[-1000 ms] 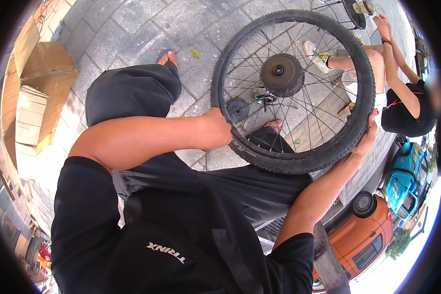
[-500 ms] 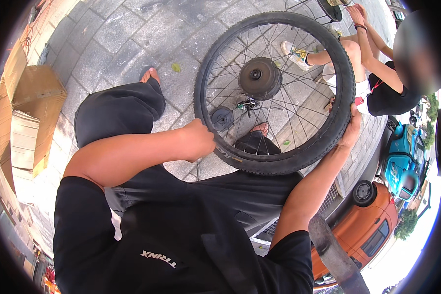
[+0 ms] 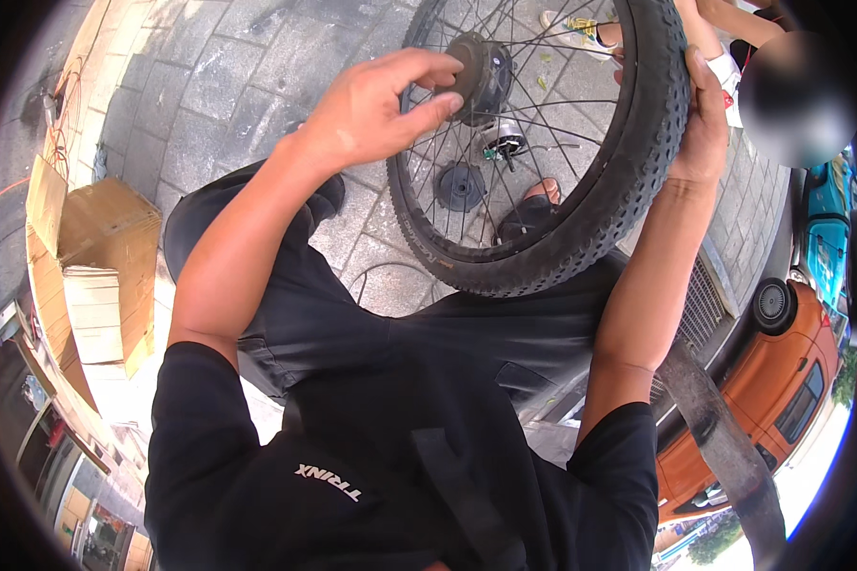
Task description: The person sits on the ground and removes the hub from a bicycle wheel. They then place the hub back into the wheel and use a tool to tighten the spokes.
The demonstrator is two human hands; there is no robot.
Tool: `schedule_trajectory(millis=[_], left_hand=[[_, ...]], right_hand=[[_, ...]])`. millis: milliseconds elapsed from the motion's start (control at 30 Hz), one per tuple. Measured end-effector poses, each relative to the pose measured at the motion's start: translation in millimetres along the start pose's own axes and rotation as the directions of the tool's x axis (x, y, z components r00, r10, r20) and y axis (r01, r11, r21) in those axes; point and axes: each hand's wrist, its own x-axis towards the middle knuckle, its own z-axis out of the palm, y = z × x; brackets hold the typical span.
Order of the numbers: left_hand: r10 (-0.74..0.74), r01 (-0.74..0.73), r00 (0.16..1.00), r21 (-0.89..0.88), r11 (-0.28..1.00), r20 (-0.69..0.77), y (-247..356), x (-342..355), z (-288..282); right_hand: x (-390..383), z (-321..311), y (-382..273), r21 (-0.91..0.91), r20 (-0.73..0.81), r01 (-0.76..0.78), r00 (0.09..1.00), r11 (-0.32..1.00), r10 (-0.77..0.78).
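A cardboard box point(image 3: 105, 276) is standing at far left, well apart from the left grip. The left grip point(image 3: 364, 109) is hovering with thumb and fingers spread, holding nothing; whether its fingertips are touching the hub, one cannot tell. Below and to the right of this grip, a round dark disc point(image 3: 461, 187) is lying on the paving point(image 3: 267, 52), showing through the wheel. Directly at the fingertips, the broad hub point(image 3: 495, 81) is occupying the centre of the wheel point(image 3: 605, 219), which is tilting between the two grips; this bulk is probably making the wheel heavy, its load concentrating at the middle. Between the grips, the thin spokes point(image 3: 562, 42) are likely serving poorly as handholds, yielding to sideways pressure. At the right edge, the right grip point(image 3: 703, 128) is clasping the tyre point(image 3: 665, 90); the knobbly rubber is presumably giving a sure, non-slip surface over a stiff rim. Opposite points of the tyre are seemingly offering the best hold, the hub's solid body offering a second.
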Motion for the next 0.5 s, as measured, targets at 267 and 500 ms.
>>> schedule_trajectory(millis=[267, 500], left_hand=[[-0.221, 0.017, 0.88, -0.436, 0.9, -0.421, -9.9, 10.1, -50.5], [-0.215, -0.049, 0.859, -0.492, 0.869, -0.464, 17.4, 23.0, -59.9]], right_hand=[[12.4, 92.5, 29.6, 0.254, 0.313, -0.028, 0.948, 0.967, -0.055], [24.8, 129.4, 54.9, 0.427, 0.369, -0.175, 0.929, 0.887, 0.006]])
